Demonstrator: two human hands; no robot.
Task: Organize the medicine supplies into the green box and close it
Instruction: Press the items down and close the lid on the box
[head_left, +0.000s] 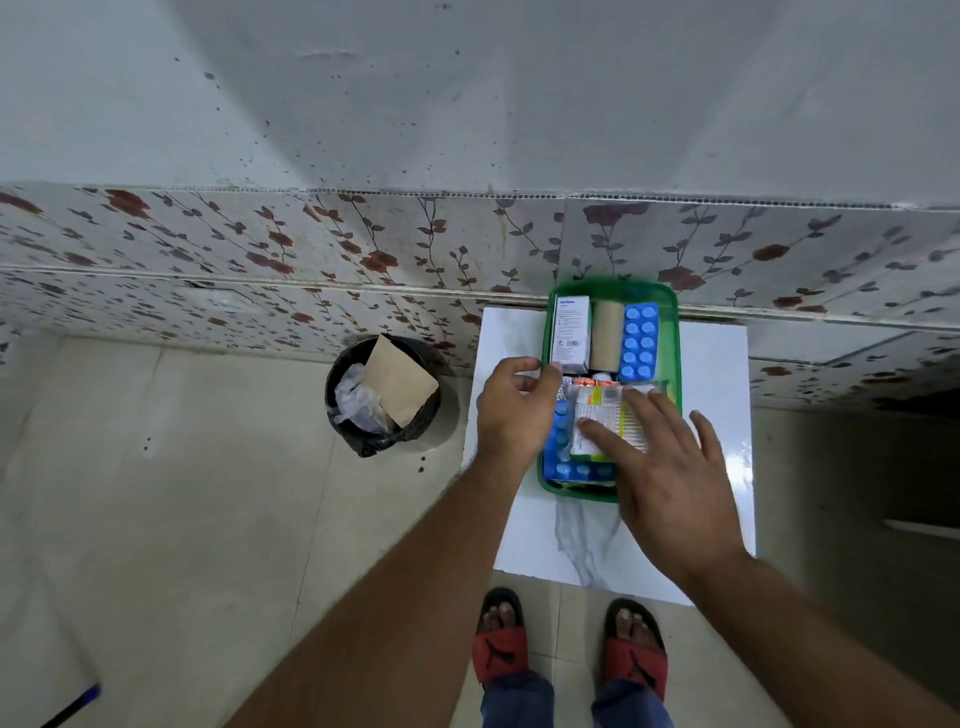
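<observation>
Marble-look table (717, 364) against floral tiles (311, 244).

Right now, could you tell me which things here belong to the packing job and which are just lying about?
Job: green box, white carton, bandage roll, blue blister pack, sachet.
Lying about: black bin, brown paper, blue pen.

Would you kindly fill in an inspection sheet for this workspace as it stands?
Surface: small white table against the floral-tiled wall.
Job's things: green box open on the table, holding a white carton, a beige roll, blue blister packs and a flat printed packet; no lid seen.
Clutter: nothing seen on the table.
Grippers: left hand at the box's left rim; right hand flat on the packet.
Cables: nothing seen.
Surroundings: black bin with paper and plastic on the tiled floor.
</observation>
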